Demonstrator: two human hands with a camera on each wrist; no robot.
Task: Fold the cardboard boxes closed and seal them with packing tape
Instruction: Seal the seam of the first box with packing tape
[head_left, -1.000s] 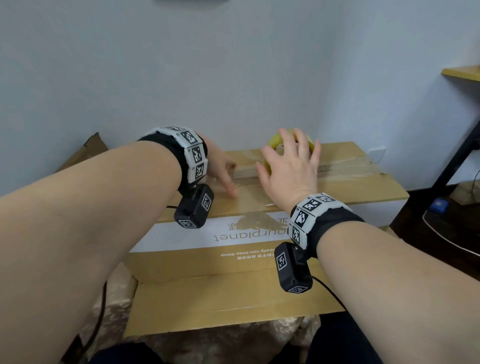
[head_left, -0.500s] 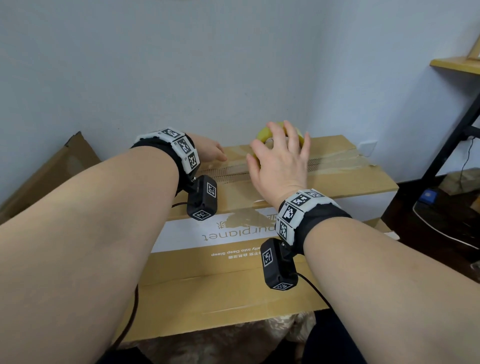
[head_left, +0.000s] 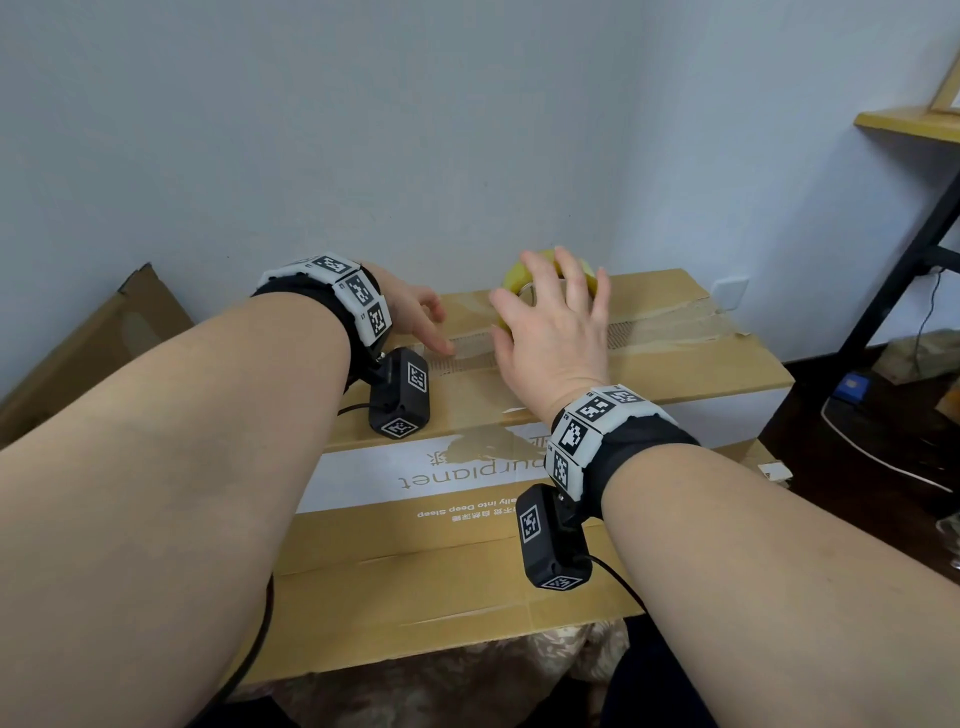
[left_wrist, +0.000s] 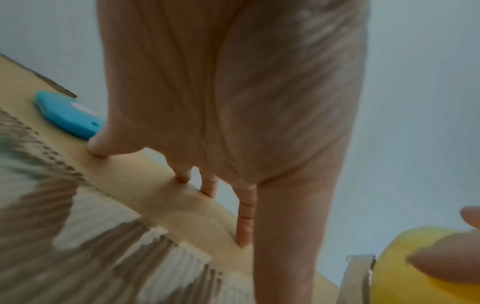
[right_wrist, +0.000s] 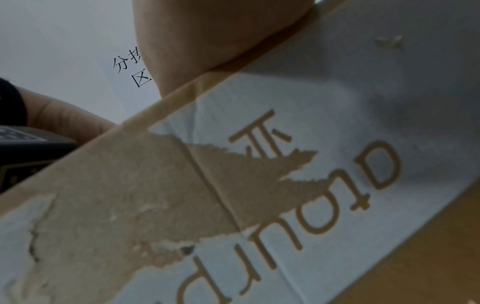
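— While the cardboard box (head_left: 649, 364) sits closed against the wall, where are the hands?

— Both are on its top. The left hand (head_left: 410, 312) is spread, its fingertips (left_wrist: 183, 178) pressing down on the cardboard near the seam; the fingers are straight and hold nothing.

— And the right?

— The right hand (head_left: 556, 322) lies over a yellow roll of packing tape (head_left: 519, 273) that stands on the far part of the lid. The fingers drape across the roll, the thumb reaching round its near side, so the hand grips it.

— Is the seam taped?

— A clear strip of tape (head_left: 675, 325) runs along the seam, from under the right hand out to the box's right edge. Between the two hands the seam shows corrugated cardboard.

— Anything else on the lid?

— In the left wrist view a small blue cutter (left_wrist: 68, 117) lies on the cardboard just beside the left thumb. The head view hides it behind the wrist.

— What about the front of the box?

— A white printed band (right_wrist: 337, 123) with lettering crosses the front, and part of its surface is torn away, baring brown card. A flat cardboard sheet (head_left: 441, 597) lies in front of the box, and another piece (head_left: 104, 343) leans at the left by the wall.
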